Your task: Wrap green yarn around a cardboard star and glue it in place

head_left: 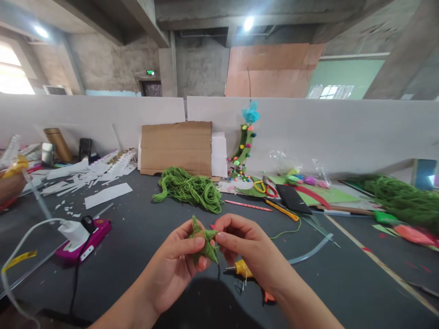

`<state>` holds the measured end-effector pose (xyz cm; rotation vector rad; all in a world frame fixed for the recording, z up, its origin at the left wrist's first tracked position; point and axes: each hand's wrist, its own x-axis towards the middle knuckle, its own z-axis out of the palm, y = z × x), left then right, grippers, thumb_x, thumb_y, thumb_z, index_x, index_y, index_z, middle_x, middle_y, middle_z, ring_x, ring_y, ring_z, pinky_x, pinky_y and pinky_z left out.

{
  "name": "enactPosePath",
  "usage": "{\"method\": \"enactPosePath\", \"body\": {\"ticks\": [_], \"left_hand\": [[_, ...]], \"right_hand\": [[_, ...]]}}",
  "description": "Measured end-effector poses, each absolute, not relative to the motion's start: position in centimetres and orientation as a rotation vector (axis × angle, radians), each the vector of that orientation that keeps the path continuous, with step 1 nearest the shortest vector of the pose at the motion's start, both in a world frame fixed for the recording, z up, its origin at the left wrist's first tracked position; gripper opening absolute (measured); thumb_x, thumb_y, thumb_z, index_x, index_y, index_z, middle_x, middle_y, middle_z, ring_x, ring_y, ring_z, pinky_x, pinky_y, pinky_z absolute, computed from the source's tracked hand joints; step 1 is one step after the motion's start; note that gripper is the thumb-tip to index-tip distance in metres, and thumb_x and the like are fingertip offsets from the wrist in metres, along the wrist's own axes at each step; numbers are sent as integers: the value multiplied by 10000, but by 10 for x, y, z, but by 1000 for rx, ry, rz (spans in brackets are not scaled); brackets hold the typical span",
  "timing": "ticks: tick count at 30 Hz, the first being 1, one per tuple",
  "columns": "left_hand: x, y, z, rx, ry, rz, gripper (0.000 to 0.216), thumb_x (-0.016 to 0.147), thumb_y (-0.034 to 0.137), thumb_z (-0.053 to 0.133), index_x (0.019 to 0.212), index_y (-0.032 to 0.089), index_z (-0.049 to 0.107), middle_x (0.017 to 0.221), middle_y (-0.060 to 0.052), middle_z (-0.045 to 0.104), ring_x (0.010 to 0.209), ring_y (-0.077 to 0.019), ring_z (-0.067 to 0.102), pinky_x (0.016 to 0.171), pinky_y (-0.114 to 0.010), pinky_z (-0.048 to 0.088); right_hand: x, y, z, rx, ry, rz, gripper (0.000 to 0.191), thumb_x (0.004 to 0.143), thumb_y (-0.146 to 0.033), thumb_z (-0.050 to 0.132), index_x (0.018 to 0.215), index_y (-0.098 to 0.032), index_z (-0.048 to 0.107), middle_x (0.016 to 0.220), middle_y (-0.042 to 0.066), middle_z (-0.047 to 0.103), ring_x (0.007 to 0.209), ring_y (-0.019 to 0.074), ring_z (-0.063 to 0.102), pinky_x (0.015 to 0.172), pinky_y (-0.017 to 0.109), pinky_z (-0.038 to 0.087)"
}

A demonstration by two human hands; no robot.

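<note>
A star wrapped in green yarn [206,249] is held up in front of me above the dark table. My left hand [180,256] grips it from the left, thumb across its front. At the star's right point, the thumb and forefinger of my right hand [243,240] pinch the tip; whether a loose yarn end is also between them I cannot tell. Beneath my right hand lies a yellow glue gun [243,268], partly covered, its nozzle facing left. Beyond my hands rests a loose heap of green yarn [188,187].
At left are a magenta power strip [99,230] and paper scraps [108,195]. Further back stand a cardboard sheet [176,148] and a pompom-decorated green piece [245,144]. Scissors [265,187], a yellow cutter [283,210] and a black phone [294,198] lie right. Another person's hand [12,183] shows far left.
</note>
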<state>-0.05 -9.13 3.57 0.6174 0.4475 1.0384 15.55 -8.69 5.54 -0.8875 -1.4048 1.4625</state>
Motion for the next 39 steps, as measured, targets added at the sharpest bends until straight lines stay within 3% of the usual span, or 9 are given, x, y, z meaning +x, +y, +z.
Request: {"method": "enactPosePath", "body": {"ticks": [4, 9, 12, 14, 22, 29, 31, 35, 39], "left_hand": [[-4, -92, 38, 758, 463, 1099, 106, 708, 96, 659, 736, 162, 580, 675, 10, 596, 508, -59, 511, 501, -166, 409], [-4, -92, 37, 1066, 643, 1218, 88, 709, 163, 670, 736, 167, 586, 754, -6, 619, 562, -96, 547, 545, -217, 427], [-3, -91, 37, 1172, 721, 1235, 84, 712, 198, 666, 740, 165, 594, 775, -13, 630, 573, -111, 555, 564, -236, 435], [-3, -91, 38, 1219, 773, 1228, 76, 715, 207, 662, 734, 165, 602, 760, -16, 637, 582, -119, 559, 579, -242, 441], [-1, -93, 38, 1186, 858, 1171, 92, 694, 222, 682, 715, 166, 613, 638, 10, 599, 549, -117, 545, 547, -223, 414], [4, -93, 39, 1061, 826, 1095, 98, 707, 182, 657, 682, 151, 568, 598, 37, 520, 517, -89, 498, 514, -202, 368], [3, -93, 40, 1037, 806, 1124, 93, 713, 175, 653, 692, 152, 566, 619, 37, 525, 524, -82, 502, 521, -197, 371], [1, -91, 41, 1016, 799, 1204, 84, 729, 180, 647, 717, 162, 565, 649, 35, 553, 559, -87, 520, 551, -196, 389], [0, -88, 38, 1069, 799, 1253, 81, 740, 189, 636, 707, 168, 565, 616, 31, 568, 582, -104, 535, 583, -211, 404]], "right_hand": [[164, -76, 50, -933, -1466, 1167, 187, 790, -368, 552, 713, -199, 533, 756, -14, 519, 744, 131, 501, 684, 243, 406], [176, -60, 41, -1203, -1496, 871, 340, 780, -404, 538, 522, -189, 484, 536, -27, 457, 594, 148, 463, 642, 280, 375], [173, -66, 46, -1241, -1526, 795, 170, 714, -342, 633, 656, -189, 589, 652, -17, 545, 676, 164, 495, 666, 274, 371], [168, -76, 53, -1190, -1617, 862, 141, 756, -333, 592, 805, -207, 630, 786, -3, 594, 753, 167, 520, 692, 272, 381], [157, -91, 60, -1214, -1736, 884, 91, 757, -233, 566, 722, -197, 642, 755, 7, 604, 733, 159, 528, 676, 272, 396], [156, -93, 52, -1035, -1898, 430, 144, 779, -145, 533, 660, -187, 602, 735, 29, 571, 741, 174, 533, 675, 293, 420], [156, -92, 51, -1045, -1837, 489, 120, 793, -182, 545, 706, -189, 627, 774, 37, 601, 777, 182, 556, 711, 304, 431], [154, -89, 54, -1085, -1516, 1037, 164, 827, -288, 532, 956, -208, 597, 892, 30, 654, 857, 175, 604, 786, 309, 447], [147, -90, 53, -1118, -1502, 1289, 158, 821, -288, 519, 936, -196, 575, 772, -4, 626, 652, 126, 575, 653, 265, 455]]}}
